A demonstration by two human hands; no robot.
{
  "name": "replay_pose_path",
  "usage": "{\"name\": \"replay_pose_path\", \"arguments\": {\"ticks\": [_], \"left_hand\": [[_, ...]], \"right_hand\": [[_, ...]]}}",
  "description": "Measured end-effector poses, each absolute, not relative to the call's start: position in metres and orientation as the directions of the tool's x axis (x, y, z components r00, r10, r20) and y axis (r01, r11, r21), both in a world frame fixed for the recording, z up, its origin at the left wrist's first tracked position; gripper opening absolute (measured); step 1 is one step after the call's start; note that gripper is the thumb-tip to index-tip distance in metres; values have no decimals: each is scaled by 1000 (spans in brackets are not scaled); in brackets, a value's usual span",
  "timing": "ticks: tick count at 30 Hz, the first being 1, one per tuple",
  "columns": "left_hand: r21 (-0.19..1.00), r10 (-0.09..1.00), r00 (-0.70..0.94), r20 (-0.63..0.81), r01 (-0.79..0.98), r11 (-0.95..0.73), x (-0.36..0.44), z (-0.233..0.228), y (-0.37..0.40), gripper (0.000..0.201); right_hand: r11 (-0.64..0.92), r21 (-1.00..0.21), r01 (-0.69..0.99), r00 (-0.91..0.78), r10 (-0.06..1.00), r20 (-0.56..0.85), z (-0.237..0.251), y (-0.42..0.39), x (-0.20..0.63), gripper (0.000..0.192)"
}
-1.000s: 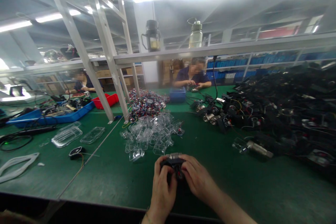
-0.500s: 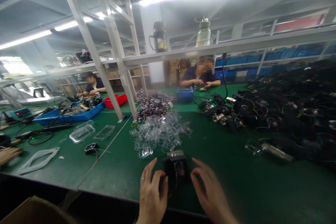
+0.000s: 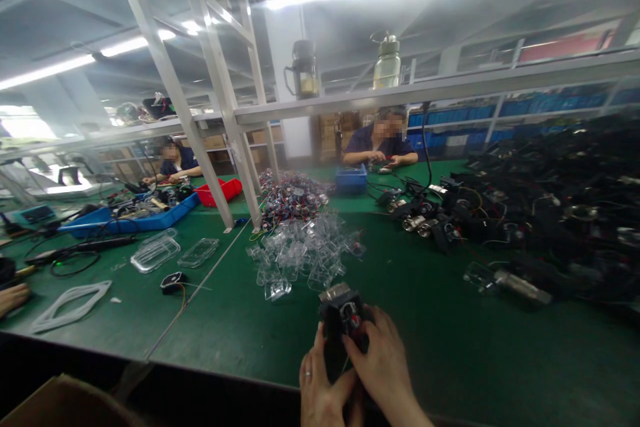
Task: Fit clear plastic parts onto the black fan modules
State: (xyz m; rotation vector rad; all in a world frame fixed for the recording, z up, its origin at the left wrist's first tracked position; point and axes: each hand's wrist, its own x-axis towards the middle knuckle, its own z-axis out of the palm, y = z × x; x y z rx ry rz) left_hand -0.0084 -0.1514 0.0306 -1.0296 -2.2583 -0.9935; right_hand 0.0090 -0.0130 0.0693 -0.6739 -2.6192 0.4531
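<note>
A black housing [image 3: 342, 307] with a silver metal part at its far end and red and white wiring inside stands at the table's front edge. My left hand [image 3: 324, 377], with a ring on one finger, grips its left and near side. Around the right side curl the fingers of my right hand [image 3: 383, 357], its thumb close to the wiring. Part of the housing's near end is hidden by my hands. Just beyond lies a heap of clear plastic pieces [image 3: 305, 250].
Small wired parts [image 3: 295, 197] are piled behind the clear pieces. A large mound of black assemblies [image 3: 550, 193] covers the right side. Left are clear trays [image 3: 155, 250], a white frame [image 3: 73, 307] and a blue bin [image 3: 140, 220]. A co-worker [image 3: 383, 137] sits opposite.
Both hands were apart and open on either side of the housing; now they have closed in on it. The housing has turned slightly.
</note>
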Motion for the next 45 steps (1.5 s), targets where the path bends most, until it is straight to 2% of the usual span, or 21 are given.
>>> {"name": "replay_pose_path", "arguments": {"ticks": [2, 6, 9, 11, 14, 17, 21, 24, 27, 30, 33, 35, 37, 39, 42, 45], "left_hand": [[448, 438, -623, 648, 777, 443, -10, 37, -154, 22], [492, 413, -636, 651, 769, 408, -35, 64, -164, 20], [465, 369, -590, 718, 801, 376, -63, 88, -165, 22], [430, 423, -555, 716, 829, 358, -80, 100, -160, 29], [383, 599, -461, 654, 885, 264, -95, 106, -145, 35], [385, 655, -383, 651, 911, 150, -96, 103, -130, 33], [382, 553, -421, 719, 904, 191, -85, 88, -121, 35], [328, 450, -433, 781, 898, 294, -76, 74, -120, 34], [262, 351, -418, 838, 872, 413, -70, 67, -119, 31], [200, 332, -402, 853, 840, 504, -65, 73, -117, 28], [197, 299, -400, 866, 823, 533, -55, 88, -113, 30], [202, 349, -357, 866, 889, 411, -43, 98, -108, 38], [210, 514, -257, 819, 966, 149, -32, 103, -99, 44], [286, 667, -168, 725, 956, -70, -24, 100, -87, 44], [423, 767, -196, 611, 900, -107, -21, 86, -69, 43], [451, 797, -224, 561, 890, -68, -24, 73, -61, 46]], "right_hand": [[835, -369, 408, -811, 517, 274, 71, -12, 7, 15], [854, -337, 395, -827, 491, 273, 75, -8, 8, 17], [872, -317, 372, -839, 462, 287, 75, -6, 14, 18], [884, -283, 372, -822, 455, 341, 73, -5, 21, 19], [901, -277, 334, -812, 424, 400, 70, -2, 32, 24], [868, -420, 265, -878, 397, 267, 73, 3, 41, 29], [729, -621, 287, -928, 372, 9, 82, 15, 48, 32], [638, -711, 297, -926, 374, -51, 87, 24, 54, 34], [653, -668, 356, -915, 390, -106, 92, 32, 63, 39], [698, -608, 379, -916, 377, -138, 94, 39, 71, 43], [688, -630, 361, -919, 379, -112, 92, 43, 76, 44], [663, -659, 355, -914, 393, -98, 87, 45, 77, 45], [634, -698, 332, -915, 395, -77, 83, 46, 78, 42], [587, -748, 309, -913, 403, -61, 81, 48, 79, 39], [513, -804, 302, -898, 435, -61, 85, 53, 80, 41], [500, -813, 299, -898, 435, -63, 95, 62, 82, 41]]}}
